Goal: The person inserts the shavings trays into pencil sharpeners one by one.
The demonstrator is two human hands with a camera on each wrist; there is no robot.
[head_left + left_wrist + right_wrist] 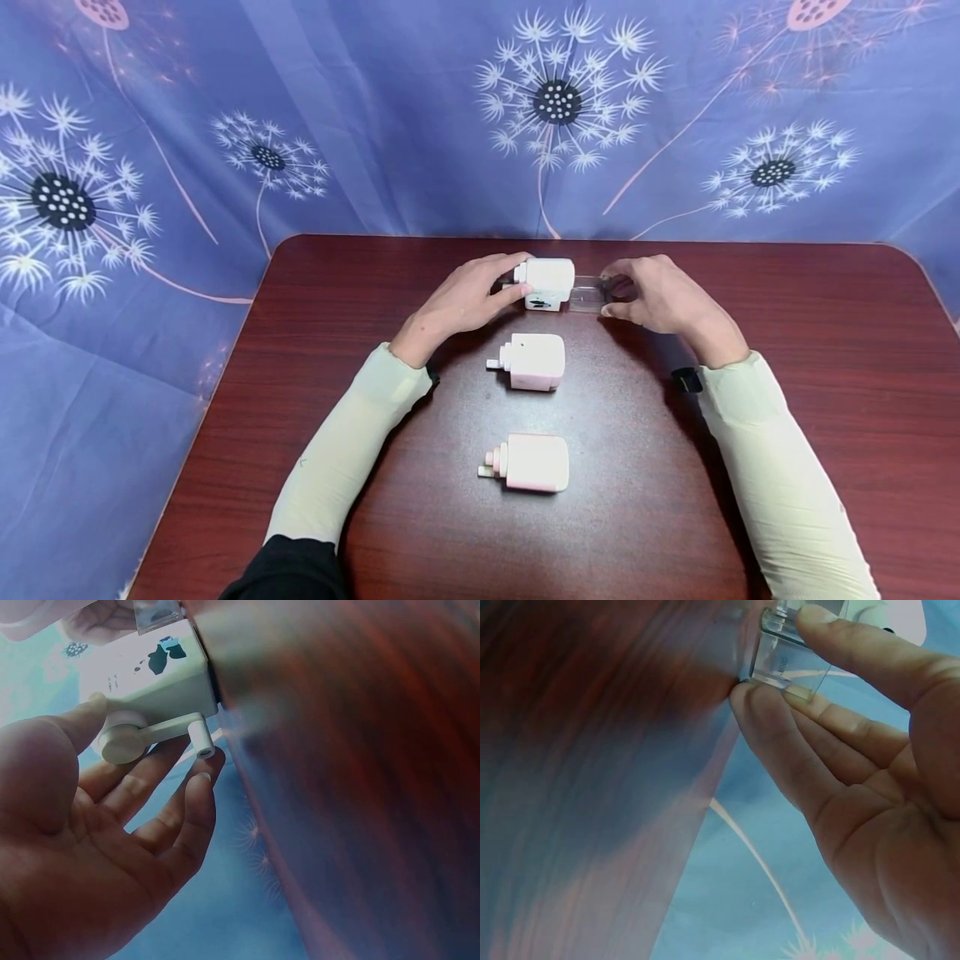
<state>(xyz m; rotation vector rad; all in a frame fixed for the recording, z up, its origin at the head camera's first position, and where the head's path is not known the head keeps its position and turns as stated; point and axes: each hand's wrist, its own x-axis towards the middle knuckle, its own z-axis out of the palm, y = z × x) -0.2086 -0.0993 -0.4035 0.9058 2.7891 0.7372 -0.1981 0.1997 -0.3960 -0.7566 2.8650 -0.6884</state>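
Observation:
At the far side of the table a white hand-crank pencil sharpener (551,273) lies on its side, with a dark printed picture on one face. My left hand (467,292) grips its crank end between thumb and fingers; the crank arm (169,729) shows in the left wrist view. A clear plastic shavings drawer (587,295) sticks out of the sharpener's right end. My right hand (660,293) pinches the drawer's outer end between thumb and fingertips. How far the drawer reaches inside is hidden.
Two pale pink and white sharpeners, one nearer the middle (536,362) and one closer to me (537,463), lie in a column with cranks pointing left. Behind the dark red wooden table (825,400) hangs a blue dandelion-print cloth (420,125).

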